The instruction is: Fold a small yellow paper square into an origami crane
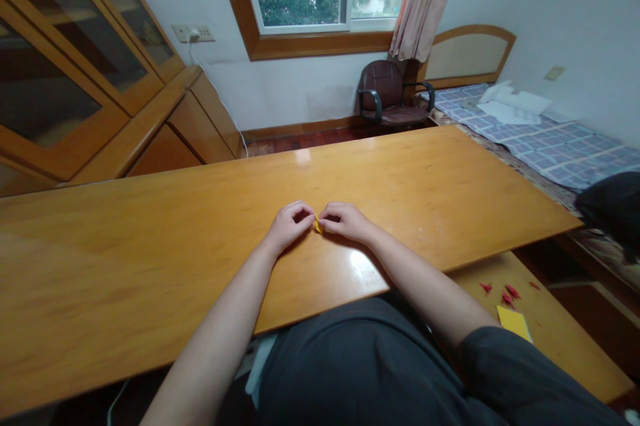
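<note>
hold the small folded yellow paper (pixel 318 226) steady, pinched between thumb and fingertips of the left hand (pixel 290 223) and the right hand (pixel 349 221), pressing evenly and gently to avoid tearing, low over the glossy wooden tabletop (pixel 150 266), well apart from the red origami figures (pixel 512 291) on the lower board (pixel 565 346).

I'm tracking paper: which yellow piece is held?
The small yellow paper piece, pinched between the left hand and right hand; the larger, rectangular yellow paper lies on the lower wooden surface.
</note>
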A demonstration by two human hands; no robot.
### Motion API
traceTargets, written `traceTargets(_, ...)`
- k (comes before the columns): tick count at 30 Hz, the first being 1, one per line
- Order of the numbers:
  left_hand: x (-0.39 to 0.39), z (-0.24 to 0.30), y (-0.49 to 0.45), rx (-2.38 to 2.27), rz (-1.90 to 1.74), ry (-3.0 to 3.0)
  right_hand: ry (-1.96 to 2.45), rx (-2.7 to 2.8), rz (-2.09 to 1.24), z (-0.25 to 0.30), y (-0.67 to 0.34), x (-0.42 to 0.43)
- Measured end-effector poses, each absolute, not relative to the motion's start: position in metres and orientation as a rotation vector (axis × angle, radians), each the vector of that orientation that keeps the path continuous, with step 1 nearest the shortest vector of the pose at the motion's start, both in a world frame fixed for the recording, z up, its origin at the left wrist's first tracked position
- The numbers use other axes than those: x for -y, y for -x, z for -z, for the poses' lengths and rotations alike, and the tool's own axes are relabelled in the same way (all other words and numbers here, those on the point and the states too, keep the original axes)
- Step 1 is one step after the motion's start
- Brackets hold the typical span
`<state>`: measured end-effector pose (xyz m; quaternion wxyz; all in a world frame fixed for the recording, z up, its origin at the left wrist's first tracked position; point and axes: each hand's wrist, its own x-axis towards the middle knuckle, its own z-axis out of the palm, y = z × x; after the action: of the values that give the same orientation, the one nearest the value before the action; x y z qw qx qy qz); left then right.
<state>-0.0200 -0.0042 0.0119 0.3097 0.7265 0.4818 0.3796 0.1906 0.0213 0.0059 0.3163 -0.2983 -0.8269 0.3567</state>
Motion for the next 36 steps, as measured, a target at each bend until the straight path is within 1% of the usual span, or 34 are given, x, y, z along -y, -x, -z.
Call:
traceTargets(19, 0.0038, -0.011, 0.0213, -1.268, -1.012, -1.9, 0.803, 2.216, -0.93, -0.009, -0.1909, -0.0201)
traceTargets(25, 0.0018, -0.0058, 0.0245, -1.258, -1.046, -1.837, 0.804, 2.202, -0.978, -0.0097, -0.1922, -0.0202)
traceTargets(36, 0.0049, -0.0122, 0.0204, -1.253, -1.065, -1.755, 0.86, 2.134, -1.043, -0.0089, -0.1927, -0.023)
